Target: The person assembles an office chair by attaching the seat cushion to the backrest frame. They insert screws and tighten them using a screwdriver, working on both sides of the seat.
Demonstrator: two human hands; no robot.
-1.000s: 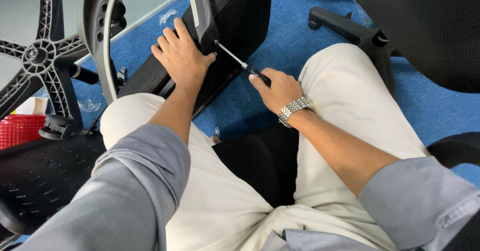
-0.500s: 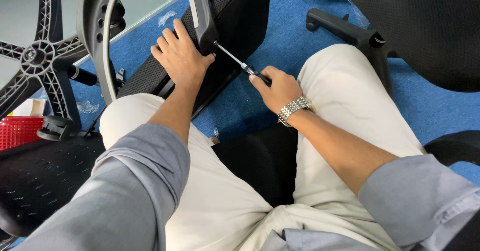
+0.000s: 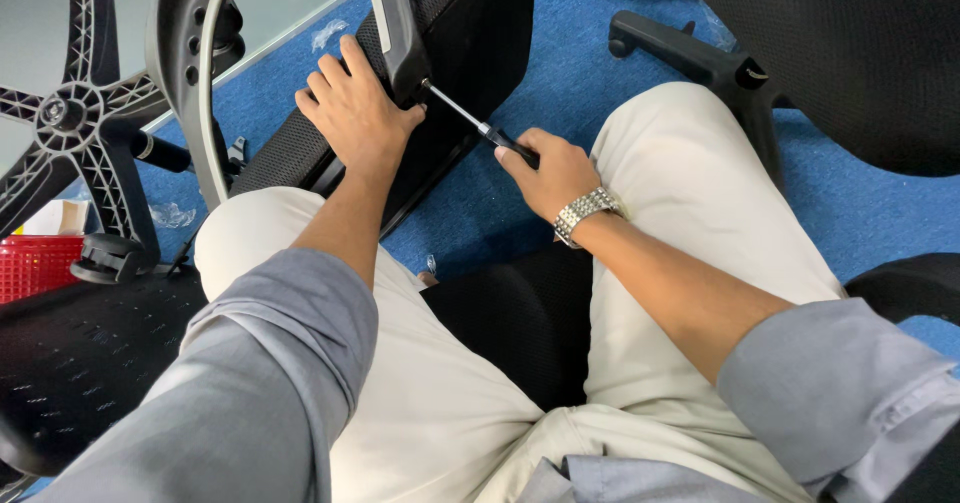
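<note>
Left hand (image 3: 358, 113): flat on black chair part (image 3: 470, 23), fingers spread, gripping nothing.
Right hand (image 3: 550, 171): clamped round screwdriver (image 3: 478, 125) handle.
Screwdriver tip: against grey bracket (image 3: 398, 23).

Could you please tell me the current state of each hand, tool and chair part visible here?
Left hand: pressed flat on the black mesh chair back, beside the bracket.
Right hand: closed around the screwdriver handle.
Slim black-handled screwdriver: tilted, tip at the bracket.
Grey plastic chair bracket: standing against the chair back, screwdriver tip touching its lower end.
Black mesh chair back: lying tilted on the blue carpet.
Black star-shaped chair base: upturned, detached.
</note>
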